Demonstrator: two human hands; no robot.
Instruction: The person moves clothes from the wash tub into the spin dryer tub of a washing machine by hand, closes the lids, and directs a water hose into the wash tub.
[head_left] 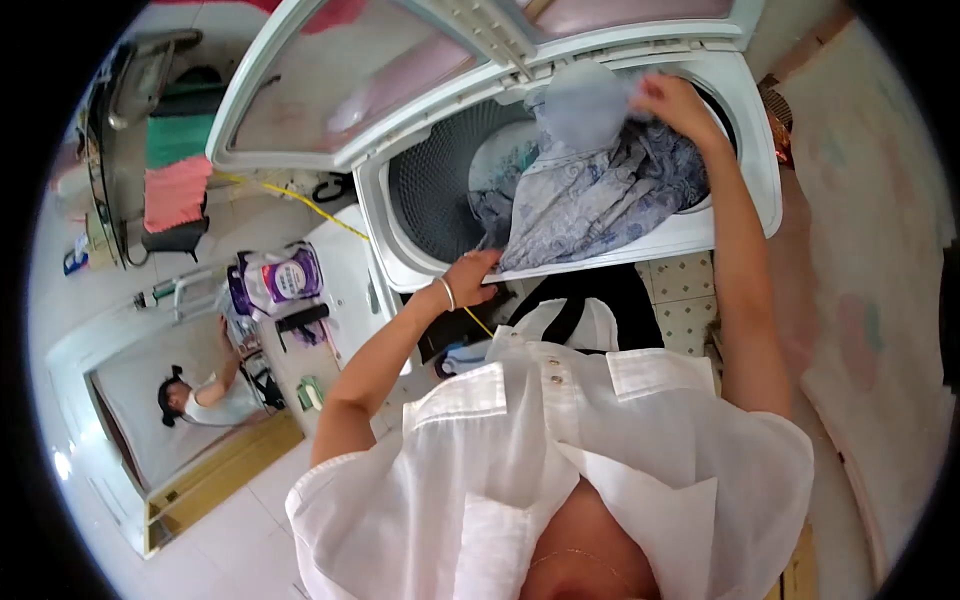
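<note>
A white twin-tub washing machine [415,275] stands before me with its lids raised. Patterned grey-blue cloth [600,195] spreads from the left tub [425,190] across the divider and over the right opening. At the front rim, my left hand [468,278] rests with fingers apart, their tips by the cloth's lower edge. My right hand [675,103] is raised over the right opening, fingers closed at the edge of a pale, blurred part of the cloth. Motion smears those fingertips.
Left of the machine are a purple detergent bottle [285,278] and a yellow cord [310,205]. A mirror [150,400] leans at lower left, showing a person's reflection. The raised left lid [350,90] stands at the back. A wall [860,250] runs close on the right.
</note>
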